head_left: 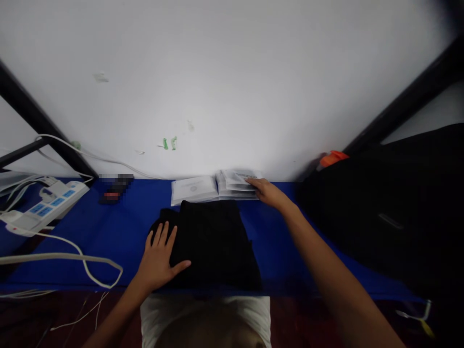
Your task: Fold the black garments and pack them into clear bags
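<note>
Head view: I am watching both bare hands working at a blue table (279,237) set against a white wall (232,87). The left hand (159,258) is lying palm down with its fingers spread wide, resting on the left part of a folded black cloth (213,246) and gripping nothing. That cloth is lying at the near edge of the table, in the middle, with its layers stepping unevenly at the upper left. The right hand (270,192) is reaching to the right end of a stack of clear-wrapped packets (237,180), its fingers touching the top one; I am not able to tell whether it is pinching any of them. The stack is sitting just beyond the cloth, near the wall, and a flatter pale packet (194,189) is lying beside it on the left. Further left, I am seeing a dark object (115,190) that is showing only as blurred blocks, and a white power strip (50,205) with cables trailing around it. On the far right, a large black item (377,212) is covering that end, with something orange (333,158) showing behind it.
</note>
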A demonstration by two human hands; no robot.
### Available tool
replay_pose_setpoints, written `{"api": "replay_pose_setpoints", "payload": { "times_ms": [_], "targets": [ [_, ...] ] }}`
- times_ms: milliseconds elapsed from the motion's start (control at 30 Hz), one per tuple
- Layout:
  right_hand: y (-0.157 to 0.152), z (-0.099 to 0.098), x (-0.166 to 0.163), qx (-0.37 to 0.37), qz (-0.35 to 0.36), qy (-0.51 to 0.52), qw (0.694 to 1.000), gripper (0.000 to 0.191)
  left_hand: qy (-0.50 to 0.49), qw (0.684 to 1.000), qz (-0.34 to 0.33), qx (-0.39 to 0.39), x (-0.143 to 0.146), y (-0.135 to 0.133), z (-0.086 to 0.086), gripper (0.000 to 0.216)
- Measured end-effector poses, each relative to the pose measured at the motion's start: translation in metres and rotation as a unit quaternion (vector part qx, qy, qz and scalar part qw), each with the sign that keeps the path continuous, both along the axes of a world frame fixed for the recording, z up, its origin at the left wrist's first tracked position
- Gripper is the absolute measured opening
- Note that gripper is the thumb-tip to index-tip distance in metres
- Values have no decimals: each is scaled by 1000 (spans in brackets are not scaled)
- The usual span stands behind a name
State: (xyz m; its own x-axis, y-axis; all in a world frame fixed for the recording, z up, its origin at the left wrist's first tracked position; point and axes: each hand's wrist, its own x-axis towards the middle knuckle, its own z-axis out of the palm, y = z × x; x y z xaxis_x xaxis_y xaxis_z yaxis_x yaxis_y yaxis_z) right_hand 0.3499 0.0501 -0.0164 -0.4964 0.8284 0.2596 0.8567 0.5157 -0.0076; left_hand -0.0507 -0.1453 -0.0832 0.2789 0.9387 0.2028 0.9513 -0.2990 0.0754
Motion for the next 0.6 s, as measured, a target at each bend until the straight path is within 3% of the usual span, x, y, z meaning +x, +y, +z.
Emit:
{"api": "replay_pose_setpoints", "payload": {
  "times_ms": [133,267,333,400,467,600],
  "targets": [
    [-3,-1,-14,62,-44,18,997,52,-31,999,-2,31,-4,-1,-1,85],
    [-18,10,-34,118,-54,36,991,40,-117,987,-5,113,3,-7,17,72],
    [-39,17,-52,158,-20,48,986,38,-168,967,-14,190,15,-9,31,68],
    [-69,19,-78,224,67,65,970,36,-197,939,-23,281,31,-8,44,59],
    [-100,15,-104,238,133,68,960,37,-196,922,-35,333,48,-4,52,45],
    [-142,-6,-126,160,221,67,960,32,-188,942,-95,262,65,4,50,14]
  ]
}}
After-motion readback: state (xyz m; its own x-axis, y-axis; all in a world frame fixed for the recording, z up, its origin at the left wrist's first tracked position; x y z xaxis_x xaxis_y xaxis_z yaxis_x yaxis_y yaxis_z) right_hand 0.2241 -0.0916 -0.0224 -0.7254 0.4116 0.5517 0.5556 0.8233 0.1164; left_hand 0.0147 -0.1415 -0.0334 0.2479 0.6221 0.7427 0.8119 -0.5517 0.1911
